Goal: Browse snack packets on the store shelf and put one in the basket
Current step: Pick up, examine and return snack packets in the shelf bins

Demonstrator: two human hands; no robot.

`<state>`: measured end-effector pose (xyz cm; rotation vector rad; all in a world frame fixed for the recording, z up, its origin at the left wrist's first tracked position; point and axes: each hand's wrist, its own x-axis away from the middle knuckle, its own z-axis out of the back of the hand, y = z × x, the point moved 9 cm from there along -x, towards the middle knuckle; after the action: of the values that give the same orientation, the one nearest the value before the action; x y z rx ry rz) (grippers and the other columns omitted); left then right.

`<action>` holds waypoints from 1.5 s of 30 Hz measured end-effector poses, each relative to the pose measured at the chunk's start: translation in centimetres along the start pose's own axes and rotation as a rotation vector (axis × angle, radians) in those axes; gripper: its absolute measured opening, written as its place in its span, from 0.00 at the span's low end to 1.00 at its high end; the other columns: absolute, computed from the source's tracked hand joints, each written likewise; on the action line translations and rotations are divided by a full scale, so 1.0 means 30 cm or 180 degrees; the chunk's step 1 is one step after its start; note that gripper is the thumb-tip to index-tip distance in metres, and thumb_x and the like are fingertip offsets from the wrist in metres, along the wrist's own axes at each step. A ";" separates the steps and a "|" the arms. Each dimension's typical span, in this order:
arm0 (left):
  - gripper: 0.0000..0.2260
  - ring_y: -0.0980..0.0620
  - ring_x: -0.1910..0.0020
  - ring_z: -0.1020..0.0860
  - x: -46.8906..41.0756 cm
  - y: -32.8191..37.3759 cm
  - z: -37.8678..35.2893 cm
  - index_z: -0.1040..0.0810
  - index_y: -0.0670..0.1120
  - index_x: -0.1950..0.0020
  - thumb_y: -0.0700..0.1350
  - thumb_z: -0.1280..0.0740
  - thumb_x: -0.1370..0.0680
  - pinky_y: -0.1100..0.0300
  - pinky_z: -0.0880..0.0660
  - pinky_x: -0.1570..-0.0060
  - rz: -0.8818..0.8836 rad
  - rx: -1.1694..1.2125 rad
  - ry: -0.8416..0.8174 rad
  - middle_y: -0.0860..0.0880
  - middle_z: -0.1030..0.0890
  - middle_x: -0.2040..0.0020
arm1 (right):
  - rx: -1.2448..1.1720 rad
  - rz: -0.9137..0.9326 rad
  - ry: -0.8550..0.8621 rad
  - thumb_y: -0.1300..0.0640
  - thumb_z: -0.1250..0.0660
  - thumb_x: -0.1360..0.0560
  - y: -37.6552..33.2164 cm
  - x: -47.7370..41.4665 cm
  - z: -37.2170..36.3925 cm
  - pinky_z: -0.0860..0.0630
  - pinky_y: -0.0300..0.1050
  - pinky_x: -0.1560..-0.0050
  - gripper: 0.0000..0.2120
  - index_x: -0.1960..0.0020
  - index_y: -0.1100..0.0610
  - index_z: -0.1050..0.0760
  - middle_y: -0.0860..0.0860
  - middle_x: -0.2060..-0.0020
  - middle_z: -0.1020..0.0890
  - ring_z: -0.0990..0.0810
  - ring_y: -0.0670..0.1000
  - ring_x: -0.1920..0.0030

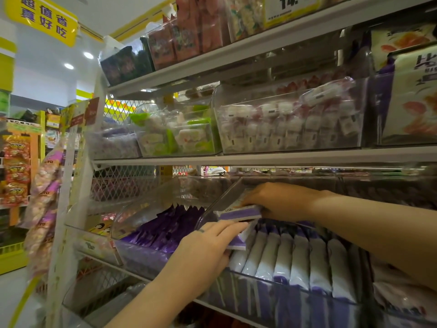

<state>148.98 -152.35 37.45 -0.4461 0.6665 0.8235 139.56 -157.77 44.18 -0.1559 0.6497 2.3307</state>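
Observation:
A clear plastic bin (248, 280) on the lower shelf holds a row of upright white and purple snack packets (298, 261). My right hand (276, 200) reaches in from the right and grips a purple and white packet (238, 213) lifted above the row, held roughly flat. My left hand (203, 249) comes up from below with its fingers resting flat on the leftmost packets (238, 240) in the bin, pressing against them. No basket is in view.
A neighbouring bin (142, 252) to the left holds dark purple packets (170, 226). Shelves above carry clear bins of white, red and green sweets (283, 124). Bagged snacks (42, 200) hang on the shelf's left end. An aisle with more racks (16, 171) lies far left.

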 end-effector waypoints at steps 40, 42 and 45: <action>0.22 0.62 0.47 0.22 0.053 -0.043 0.103 0.27 0.57 0.32 0.43 0.30 0.24 0.69 0.26 0.53 0.0356 0.0525 0.0861 0.62 0.21 0.42 | 0.0206 -0.1120 -0.0675 0.42 0.29 0.29 0.184 0.217 -0.021 0.30 0.47 0.34 0.35 0.27 0.46 0.39 0.49 0.30 0.30 0.28 0.52 0.35; 0.22 0.68 0.53 0.24 0.051 -0.067 0.112 0.28 0.59 0.32 0.43 0.31 0.23 0.76 0.30 0.57 0.0520 0.0704 0.1024 0.66 0.23 0.46 | 0.0238 -0.1019 -0.0439 0.49 0.30 0.28 0.169 0.207 0.014 0.25 0.47 0.39 0.31 0.28 0.47 0.38 0.50 0.35 0.26 0.25 0.52 0.40; 0.22 0.72 0.55 0.27 0.022 -0.072 0.126 0.27 0.56 0.32 0.42 0.31 0.24 0.79 0.32 0.59 0.0580 0.0765 0.1316 0.67 0.25 0.49 | 0.0281 -0.1093 -0.0373 0.51 0.30 0.28 0.163 0.205 0.009 0.23 0.48 0.44 0.29 0.30 0.49 0.37 0.50 0.40 0.24 0.24 0.52 0.46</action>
<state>152.39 -151.04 39.92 -0.3416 1.1899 0.8163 131.74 -157.01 44.66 -0.0821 0.6133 1.9629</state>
